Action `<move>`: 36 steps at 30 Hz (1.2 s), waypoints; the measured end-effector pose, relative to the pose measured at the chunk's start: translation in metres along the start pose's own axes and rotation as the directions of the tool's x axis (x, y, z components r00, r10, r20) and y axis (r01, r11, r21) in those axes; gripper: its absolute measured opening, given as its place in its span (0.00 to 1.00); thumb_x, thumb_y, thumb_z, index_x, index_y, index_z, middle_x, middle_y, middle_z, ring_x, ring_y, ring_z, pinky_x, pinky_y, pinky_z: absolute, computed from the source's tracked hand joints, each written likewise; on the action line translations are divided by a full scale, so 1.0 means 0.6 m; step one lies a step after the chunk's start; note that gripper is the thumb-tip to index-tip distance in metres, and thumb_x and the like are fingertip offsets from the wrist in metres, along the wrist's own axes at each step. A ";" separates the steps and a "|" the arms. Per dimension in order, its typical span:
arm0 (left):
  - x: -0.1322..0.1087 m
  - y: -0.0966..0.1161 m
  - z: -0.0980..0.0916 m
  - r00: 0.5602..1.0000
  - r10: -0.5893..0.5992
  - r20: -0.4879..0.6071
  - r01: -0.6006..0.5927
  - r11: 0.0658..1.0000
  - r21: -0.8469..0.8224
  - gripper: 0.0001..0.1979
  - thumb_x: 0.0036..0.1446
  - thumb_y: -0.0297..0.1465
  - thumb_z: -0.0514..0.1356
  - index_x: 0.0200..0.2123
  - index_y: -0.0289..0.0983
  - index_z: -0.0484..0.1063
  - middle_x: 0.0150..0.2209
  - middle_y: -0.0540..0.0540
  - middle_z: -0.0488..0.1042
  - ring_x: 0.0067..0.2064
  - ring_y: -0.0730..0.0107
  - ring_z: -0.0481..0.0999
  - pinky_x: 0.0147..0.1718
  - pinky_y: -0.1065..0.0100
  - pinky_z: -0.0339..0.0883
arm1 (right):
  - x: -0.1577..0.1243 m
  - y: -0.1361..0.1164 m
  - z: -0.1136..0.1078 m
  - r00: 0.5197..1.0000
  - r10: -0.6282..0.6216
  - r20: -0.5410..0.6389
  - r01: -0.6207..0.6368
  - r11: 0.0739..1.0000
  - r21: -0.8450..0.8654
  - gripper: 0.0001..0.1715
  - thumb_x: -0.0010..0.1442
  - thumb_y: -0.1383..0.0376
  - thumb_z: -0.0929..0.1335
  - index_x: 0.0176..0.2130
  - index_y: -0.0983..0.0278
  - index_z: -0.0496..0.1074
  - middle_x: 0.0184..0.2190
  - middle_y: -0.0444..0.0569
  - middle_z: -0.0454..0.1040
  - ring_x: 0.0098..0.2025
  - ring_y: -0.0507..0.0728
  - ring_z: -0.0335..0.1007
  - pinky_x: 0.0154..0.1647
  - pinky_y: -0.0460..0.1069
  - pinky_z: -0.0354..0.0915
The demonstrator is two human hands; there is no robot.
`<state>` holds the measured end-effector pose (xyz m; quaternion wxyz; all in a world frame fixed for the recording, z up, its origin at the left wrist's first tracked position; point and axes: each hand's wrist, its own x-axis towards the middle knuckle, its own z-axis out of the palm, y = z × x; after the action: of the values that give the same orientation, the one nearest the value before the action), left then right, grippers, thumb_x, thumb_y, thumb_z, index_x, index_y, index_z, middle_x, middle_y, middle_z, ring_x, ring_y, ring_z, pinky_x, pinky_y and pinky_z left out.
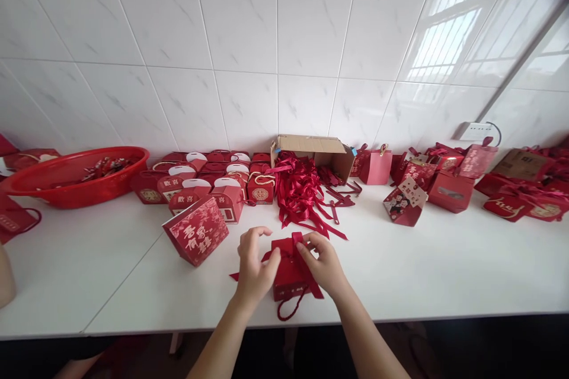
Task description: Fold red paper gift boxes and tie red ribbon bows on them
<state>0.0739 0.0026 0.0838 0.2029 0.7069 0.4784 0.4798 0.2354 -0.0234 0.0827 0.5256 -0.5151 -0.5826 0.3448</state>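
Note:
A small red gift box (pixel 284 277) lies on the white table in front of me, near its front edge. Red ribbon (pixel 311 278) runs across the top of the box, with a tail sticking out on each side. My right hand (pixel 320 257) pinches a loop of this ribbon at the box's right side. My left hand (pixel 256 263) is at the left of the box, fingers curved and apart, thumb beside the ribbon; nothing shows held in it. A dark red cord handle (pixel 291 310) hangs at the box's near side.
Behind the box, red ribbons (pixel 300 186) spill from a cardboard box (pixel 311 144). Red gift boxes (pixel 207 195) stand in rows to the left, beside a red basin (pixel 84 192). More gift boxes (pixel 451 189) stand right. At the left edge, part of another person's arm (pixel 5 275) shows.

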 end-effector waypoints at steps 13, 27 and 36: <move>0.022 -0.021 -0.046 0.812 -0.242 0.532 0.392 0.900 -0.188 0.20 0.55 0.45 0.56 0.18 0.37 0.63 0.19 0.53 0.62 0.23 0.72 0.62 0.24 0.71 0.57 | -0.005 0.000 0.015 0.997 0.046 0.062 -0.047 0.999 0.010 0.09 0.61 0.61 0.61 0.31 0.62 0.65 0.24 0.47 0.73 0.28 0.56 0.69 0.30 0.50 0.64; 0.082 0.073 -0.026 0.829 0.030 0.559 0.218 0.902 -0.373 0.19 0.57 0.44 0.58 0.47 0.41 0.76 0.47 0.43 0.76 0.52 0.55 0.71 0.55 0.57 0.60 | -0.012 -0.001 0.017 0.999 0.014 0.035 -0.013 0.999 -0.038 0.17 0.59 0.57 0.65 0.23 0.63 0.66 0.19 0.45 0.68 0.22 0.51 0.57 0.23 0.47 0.54; 0.042 -0.003 -0.022 0.889 -0.104 0.446 0.257 0.919 -0.299 0.11 0.53 0.38 0.63 0.34 0.37 0.78 0.39 0.42 0.78 0.46 0.56 0.75 0.50 0.59 0.65 | -0.008 0.003 0.016 1.000 0.017 0.011 -0.017 0.999 0.050 0.24 0.59 0.52 0.65 0.19 0.63 0.62 0.19 0.43 0.62 0.24 0.52 0.55 0.26 0.48 0.54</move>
<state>0.0635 0.0233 0.1005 0.4682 0.6977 0.3947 0.3719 0.2260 -0.0261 0.0779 0.5323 -0.5048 -0.5723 0.3665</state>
